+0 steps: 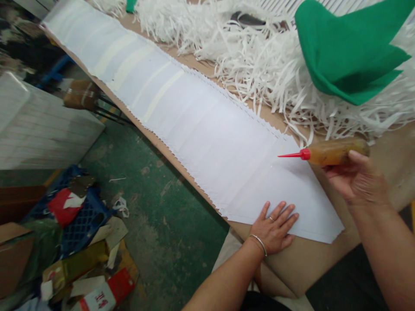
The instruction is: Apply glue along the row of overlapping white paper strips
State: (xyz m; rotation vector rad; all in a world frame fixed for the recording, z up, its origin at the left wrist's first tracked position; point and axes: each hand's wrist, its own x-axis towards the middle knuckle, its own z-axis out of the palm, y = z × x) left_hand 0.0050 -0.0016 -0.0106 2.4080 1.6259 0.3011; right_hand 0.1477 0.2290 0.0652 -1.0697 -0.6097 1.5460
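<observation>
One left hand (275, 228) is lying palm down on the lower right end of a long white strip (207, 121), its fingers spreading slightly apart and pressing flat, gripping nothing. A thin bracelet (259, 244) is circling that wrist. The right hand (356, 177) is holding a bottle (337, 152) of amber liquid on its side, thumb and fingers closing around it. Its red nozzle (293, 155) is pointing left over the strip; whether the tip is touching, one cannot tell. The strip is running diagonally from upper left to lower right across a brown surface (301, 257), its long edges looking jagged, with pale yellowish bands crossing its farther half. Beyond it, shredded white ribbons (191, 30) are heaping up, and green fabric (350, 56) is resting on them. At lower left, a blue crate (94, 216) and a red-and-white box (110, 289) are sitting on the green floor (155, 185)
</observation>
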